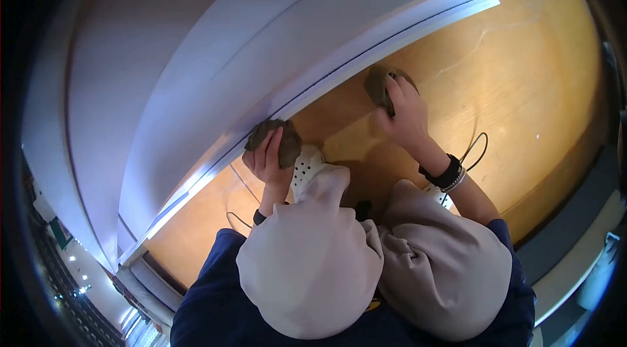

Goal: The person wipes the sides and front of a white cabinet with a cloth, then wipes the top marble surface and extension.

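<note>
My left hand (265, 156) presses a crumpled dark grey-brown cloth (287, 144) against the bottom edge of the white wall panel, by the baseboard (313, 95). To the right, my right hand (406, 110) holds a second dark cloth (377, 85) on the orange-brown floor (522, 85), a little away from the baseboard. Its fingers are bent over the cloth, and part of the cloth is hidden beneath them. Both cloths are bunched up.
The white panel (215, 53) rises along the upper left. My knees in light trousers (313, 262) and white shoes with holes (304, 167) are below the hands. Thin dark cables (484, 144) show near both wrists. Grey cushioned furniture (581, 216) stands at the right edge.
</note>
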A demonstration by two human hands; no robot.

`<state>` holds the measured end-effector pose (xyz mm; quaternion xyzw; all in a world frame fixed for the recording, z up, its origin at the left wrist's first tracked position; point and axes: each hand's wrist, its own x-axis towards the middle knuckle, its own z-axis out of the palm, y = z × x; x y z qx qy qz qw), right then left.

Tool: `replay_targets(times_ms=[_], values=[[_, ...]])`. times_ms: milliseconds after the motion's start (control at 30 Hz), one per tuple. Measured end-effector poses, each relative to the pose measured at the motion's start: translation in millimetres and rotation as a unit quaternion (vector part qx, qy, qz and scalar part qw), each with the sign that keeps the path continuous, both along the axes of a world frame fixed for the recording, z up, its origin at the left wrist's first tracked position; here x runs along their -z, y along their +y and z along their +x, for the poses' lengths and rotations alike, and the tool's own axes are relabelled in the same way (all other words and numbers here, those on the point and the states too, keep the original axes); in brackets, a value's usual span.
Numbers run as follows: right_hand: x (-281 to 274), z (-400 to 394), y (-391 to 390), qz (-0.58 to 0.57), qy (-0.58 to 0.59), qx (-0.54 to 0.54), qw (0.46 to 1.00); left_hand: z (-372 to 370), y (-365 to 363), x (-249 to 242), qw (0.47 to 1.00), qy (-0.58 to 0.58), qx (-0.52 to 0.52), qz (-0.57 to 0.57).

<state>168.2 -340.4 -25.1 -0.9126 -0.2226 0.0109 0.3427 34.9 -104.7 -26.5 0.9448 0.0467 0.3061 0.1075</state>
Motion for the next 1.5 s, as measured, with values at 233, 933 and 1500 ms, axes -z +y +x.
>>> replay_targets(times_ms=[233, 933, 1500], values=[[-10, -6, 42, 0.0, -0.013, -0.131, 0.991, 5, -12, -1, 0.999, 0.024, 0.022, -0.017], [-13, 3, 17, -0.037, -0.055, -0.01, 0.998, 66, -56, -46, 0.952, 0.25, 0.148, -0.092], [-7, 26, -4, -0.051, -0.088, 0.034, 0.994, 55, -60, -54, 0.947, 0.303, 0.1, -0.039]])
